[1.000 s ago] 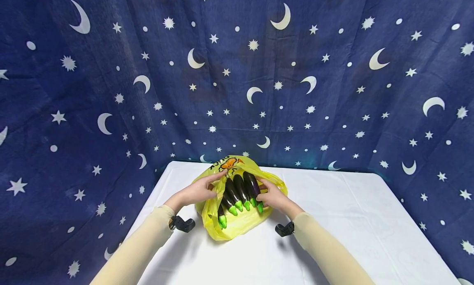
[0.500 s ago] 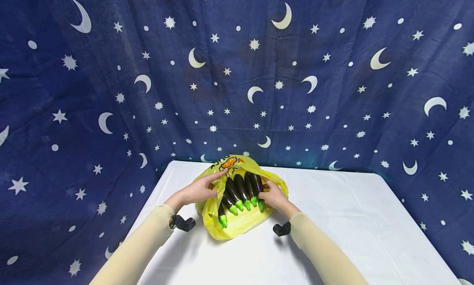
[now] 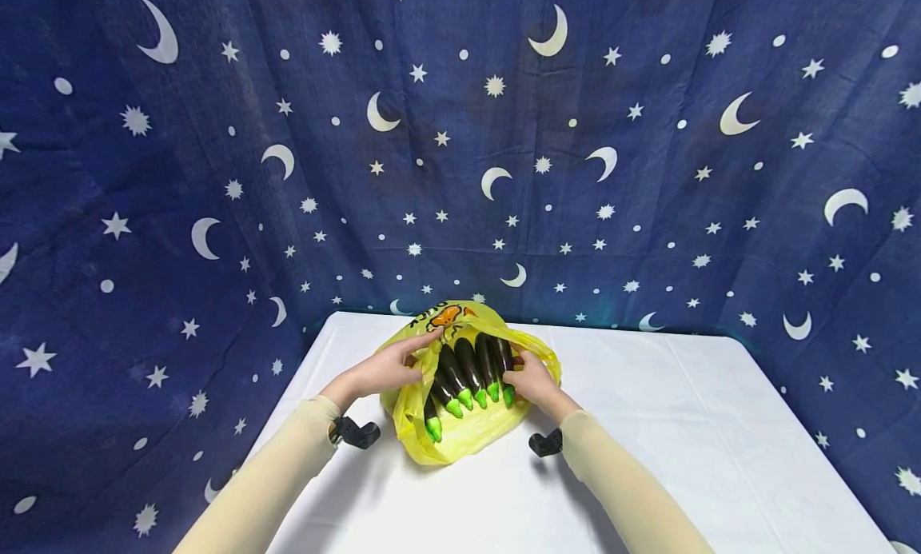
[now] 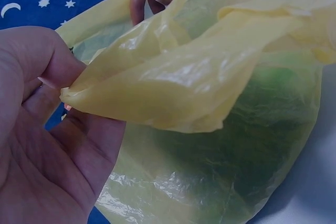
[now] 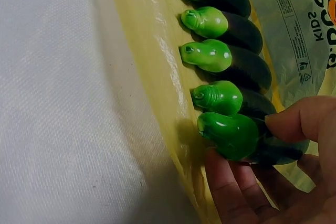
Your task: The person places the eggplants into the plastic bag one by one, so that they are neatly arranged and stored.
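Note:
A yellow plastic bag (image 3: 468, 442) with a printed orange figure lies on the table, its mouth toward me. Inside, several dark eggplants with bright green caps (image 5: 212, 22) lie side by side in a row. My left hand (image 3: 381, 372) pinches the bag's edge between thumb and finger, holding the mouth up on the left, as the left wrist view shows. In the mouth's right side, my right hand (image 3: 536, 380) grips the rightmost eggplant (image 5: 231, 136), thumb on top and fingers underneath. That eggplant rests against its neighbour. The eggplants' far ends are hidden in the bag.
The table (image 3: 647, 426) has a white cloth, with its surface stretching right of the bag and in front of it. A dark blue curtain (image 3: 460, 178) with moons and stars hangs behind and at both sides.
My right hand has shifted slightly right and farther into the bag with the eggplant, which now lines up at the row's right end. My left hand has stayed on the bag's edge.

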Demonstrator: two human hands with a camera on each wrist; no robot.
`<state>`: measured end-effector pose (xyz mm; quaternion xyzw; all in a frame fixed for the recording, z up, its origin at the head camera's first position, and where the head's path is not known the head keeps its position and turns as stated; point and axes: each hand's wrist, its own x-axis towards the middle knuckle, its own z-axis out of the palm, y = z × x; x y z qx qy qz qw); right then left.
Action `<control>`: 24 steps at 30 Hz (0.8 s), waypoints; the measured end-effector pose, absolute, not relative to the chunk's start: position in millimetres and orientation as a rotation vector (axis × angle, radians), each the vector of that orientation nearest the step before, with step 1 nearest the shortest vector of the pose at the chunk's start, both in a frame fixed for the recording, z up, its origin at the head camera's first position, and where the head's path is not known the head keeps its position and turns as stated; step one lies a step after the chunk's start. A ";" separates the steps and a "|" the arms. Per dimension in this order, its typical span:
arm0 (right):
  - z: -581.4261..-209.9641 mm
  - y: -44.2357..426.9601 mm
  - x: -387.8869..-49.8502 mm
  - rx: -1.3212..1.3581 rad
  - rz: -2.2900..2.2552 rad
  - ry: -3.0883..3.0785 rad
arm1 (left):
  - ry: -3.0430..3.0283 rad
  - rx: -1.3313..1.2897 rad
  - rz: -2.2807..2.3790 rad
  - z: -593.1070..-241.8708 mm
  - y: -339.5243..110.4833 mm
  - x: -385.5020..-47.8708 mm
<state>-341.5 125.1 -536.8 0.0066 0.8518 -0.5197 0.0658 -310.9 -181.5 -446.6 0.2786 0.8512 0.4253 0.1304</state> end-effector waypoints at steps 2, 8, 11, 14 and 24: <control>-536.2 125.3 -341.4 0.030 -1.556 2.569 | 2.477 0.806 1.230 -446.3 -181.3 -310.2; -536.0 126.2 -343.0 0.038 -1.529 2.577 | 2.471 0.804 1.229 -445.8 -180.4 -309.5; -536.2 126.4 -343.9 0.038 -1.511 2.591 | 2.463 0.816 1.234 -445.5 -179.7 -309.1; -536.1 126.4 -344.4 0.032 -1.504 2.601 | 2.468 0.810 1.228 -444.9 -179.2 -308.9; -537.2 124.9 -345.4 0.058 -1.482 2.624 | 2.469 0.824 1.218 -444.4 -176.6 -309.6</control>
